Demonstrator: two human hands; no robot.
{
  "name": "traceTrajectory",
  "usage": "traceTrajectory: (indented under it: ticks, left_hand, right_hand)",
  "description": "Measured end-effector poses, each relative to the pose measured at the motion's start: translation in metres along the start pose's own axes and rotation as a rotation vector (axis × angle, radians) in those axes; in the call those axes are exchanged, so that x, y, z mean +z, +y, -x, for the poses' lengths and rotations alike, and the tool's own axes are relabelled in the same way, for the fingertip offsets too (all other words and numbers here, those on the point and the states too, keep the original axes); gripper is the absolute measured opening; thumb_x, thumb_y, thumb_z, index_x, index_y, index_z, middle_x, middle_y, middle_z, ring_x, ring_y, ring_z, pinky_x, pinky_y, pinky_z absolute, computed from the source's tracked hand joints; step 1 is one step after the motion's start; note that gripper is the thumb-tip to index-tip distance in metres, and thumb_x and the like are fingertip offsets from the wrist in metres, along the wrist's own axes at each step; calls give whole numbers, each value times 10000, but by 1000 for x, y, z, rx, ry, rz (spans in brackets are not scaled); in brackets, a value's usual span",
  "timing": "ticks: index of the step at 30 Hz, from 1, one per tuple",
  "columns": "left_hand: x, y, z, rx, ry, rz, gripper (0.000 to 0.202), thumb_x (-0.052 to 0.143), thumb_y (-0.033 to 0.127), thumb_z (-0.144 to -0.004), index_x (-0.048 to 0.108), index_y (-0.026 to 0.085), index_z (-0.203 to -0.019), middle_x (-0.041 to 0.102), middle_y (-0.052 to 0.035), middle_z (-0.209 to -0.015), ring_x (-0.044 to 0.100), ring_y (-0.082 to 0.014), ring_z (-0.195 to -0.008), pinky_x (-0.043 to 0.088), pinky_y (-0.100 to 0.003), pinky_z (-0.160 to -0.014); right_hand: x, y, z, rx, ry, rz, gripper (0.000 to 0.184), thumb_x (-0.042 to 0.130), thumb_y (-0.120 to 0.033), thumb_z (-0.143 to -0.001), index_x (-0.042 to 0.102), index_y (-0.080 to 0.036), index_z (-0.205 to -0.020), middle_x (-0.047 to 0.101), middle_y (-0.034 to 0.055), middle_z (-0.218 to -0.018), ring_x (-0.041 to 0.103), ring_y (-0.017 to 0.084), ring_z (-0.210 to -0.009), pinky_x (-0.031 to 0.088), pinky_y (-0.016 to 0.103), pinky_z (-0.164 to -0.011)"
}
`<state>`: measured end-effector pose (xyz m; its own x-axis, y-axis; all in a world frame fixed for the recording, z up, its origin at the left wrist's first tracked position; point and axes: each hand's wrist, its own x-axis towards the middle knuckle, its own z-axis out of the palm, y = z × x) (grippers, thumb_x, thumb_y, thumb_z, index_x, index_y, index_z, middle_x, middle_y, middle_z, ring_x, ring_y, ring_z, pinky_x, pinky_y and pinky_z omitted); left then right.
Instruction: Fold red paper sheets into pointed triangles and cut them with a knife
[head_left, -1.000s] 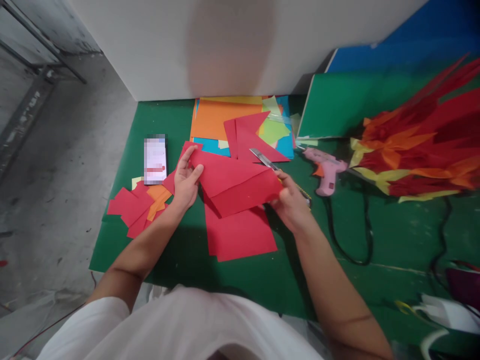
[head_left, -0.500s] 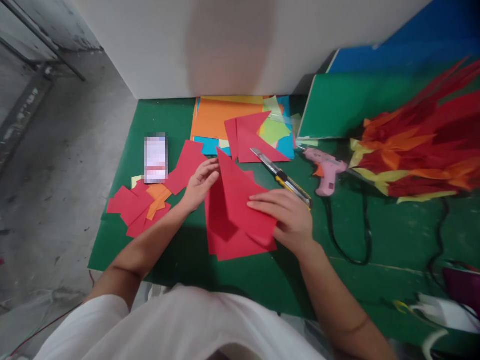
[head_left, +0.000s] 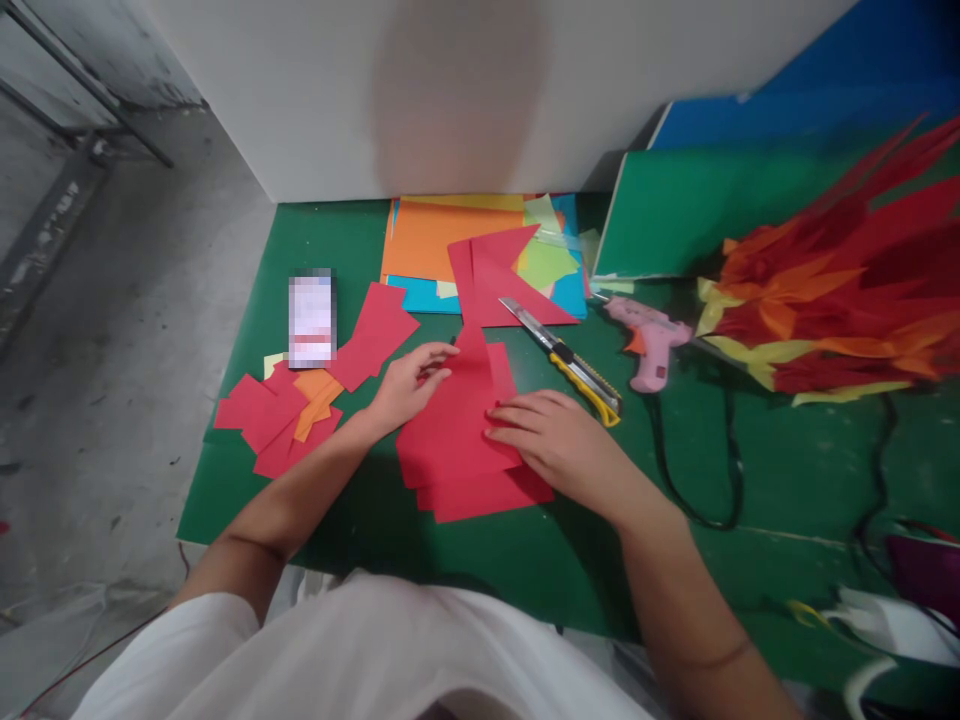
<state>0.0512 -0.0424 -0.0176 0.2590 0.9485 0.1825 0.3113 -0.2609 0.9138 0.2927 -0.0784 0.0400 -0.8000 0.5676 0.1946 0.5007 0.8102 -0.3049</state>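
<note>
A red paper piece with a narrow upper end [head_left: 457, 430] lies over other red sheets [head_left: 487, 497] on the green table. My left hand [head_left: 409, 385] is at its upper left edge, fingers curled together; a small dark bit shows by the fingertips, too small to name. Across the paper's right side rests my right hand [head_left: 559, 440], fingers stretched out and its thumb hidden. Just beyond that hand is a utility knife [head_left: 570, 360] with a yellow handle and its blade out. More cut red paper [head_left: 525, 290] lies behind.
Red scraps [head_left: 281, 410] and orange strips [head_left: 316, 395] lie at left, near a phone [head_left: 313, 320]. Coloured sheets [head_left: 427, 240] are stacked at the back. A pink glue gun [head_left: 654, 345] with a black cord is at right, by red and orange paper flames [head_left: 825, 310].
The red paper piece has turned and come down flatter over the sheets below. My right hand has shifted slightly left and uncovers the knife handle. My left hand has moved slightly right.
</note>
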Motion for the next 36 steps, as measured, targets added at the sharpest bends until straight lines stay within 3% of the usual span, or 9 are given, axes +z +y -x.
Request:
traceTrajectory:
  ticks: [4,7,14,18,23,26,31,36]
  left_hand:
    - [-1,8,-2,227,29,-212,168,539,171,-914,626,188,-1057,653,-78,-1089,636,-160,-1022,525,-307,-892]
    - [-1,9,-5,314,68,-297,159,518,193,-932,639,185,-1035,634,-87,-1064,623,-172,-1031,518,-346,-908]
    - [-1,3,-6,378,-52,-398,346,406,149,-963,508,197,-1290,580,-121,-1283,538,-202,-1201,459,-427,-1011]
    - [0,4,-6,333,-76,-568,315,413,182,-966,549,185,-1250,522,-136,-1371,512,-244,-1212,443,-479,-1001]
    - [-4,-1,-6,369,-173,-583,274,395,183,-976,652,167,-1069,670,-108,-1115,619,-198,-1034,508,-394,-905]
    - [-7,-5,-7,393,-210,-543,283,389,163,-972,666,171,-1031,691,-96,-1086,638,-188,-1024,517,-390,-901]
    - [-12,-10,-9,324,-209,-401,281,409,223,-971,686,181,-956,710,-89,-1075,655,-198,-1038,513,-399,-920]
    - [-22,-7,-16,-52,-227,18,406,347,436,-989,626,157,-1082,717,-112,-1039,692,-176,-936,552,-347,-857]
  right_hand:
    - [5,6,2,54,-39,-57,294,456,-144,-924,735,-236,-943,712,36,-1107,616,227,-1036,442,403,-890]
    - [9,7,0,72,-65,-78,288,467,-141,-917,737,-237,-932,708,43,-1114,621,224,-1032,446,396,-879]
    - [14,17,-1,61,-18,-56,321,424,-108,-916,727,-201,-966,709,70,-1104,619,234,-1037,451,411,-877]
    - [18,22,1,82,-23,-76,315,428,-103,-911,725,-203,-947,706,68,-1107,619,234,-1033,456,414,-874]
    - [17,21,-1,130,-34,-157,248,473,-163,-905,716,-206,-929,710,71,-1083,633,237,-987,473,412,-864]
    - [13,20,-6,160,-30,-245,214,493,-224,-914,705,-204,-891,712,82,-1045,641,225,-952,482,389,-855]
    - [13,17,-13,342,51,-321,224,485,-297,-925,667,-195,-844,717,85,-896,642,225,-852,476,355,-774]
    - [21,19,-18,551,92,-324,263,481,-370,-908,606,-200,-751,665,56,-732,594,197,-669,410,292,-597]
